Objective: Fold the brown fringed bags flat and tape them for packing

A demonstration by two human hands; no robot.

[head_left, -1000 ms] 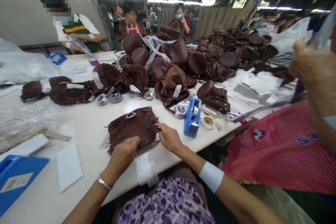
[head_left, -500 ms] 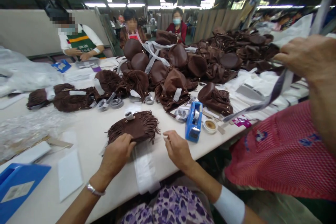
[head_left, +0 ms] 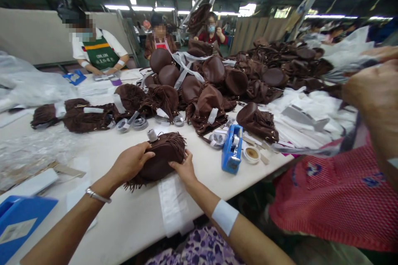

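Observation:
Between my two hands is a brown fringed bag (head_left: 160, 165), its smooth round base tilted toward me and its fringe spread at the far right and lower left. My left hand (head_left: 133, 160) grips its left side, thumb on top. At the right edge my right hand (head_left: 184, 169) holds the bag, thumb in front and fingers behind. A small grey wrapped piece (head_left: 152, 135) sticks up at the bag's back. Just in front of the bag a flat clear plastic sleeve (head_left: 174, 205) lies over the table edge.
A blue tape dispenser (head_left: 232, 149) and a tape roll (head_left: 251, 154) stand to the right. Behind lies a large heap of brown bags (head_left: 214, 70). Clear plastic (head_left: 40, 153) and a blue box (head_left: 21, 225) are at left. A co-worker's hand (head_left: 373, 87) is close at right; others stand across the table.
The bag has tipped so its round base faces me. My right hand, earlier apart from it, now grips its right edge. Across the table, a person has raised a brown bag.

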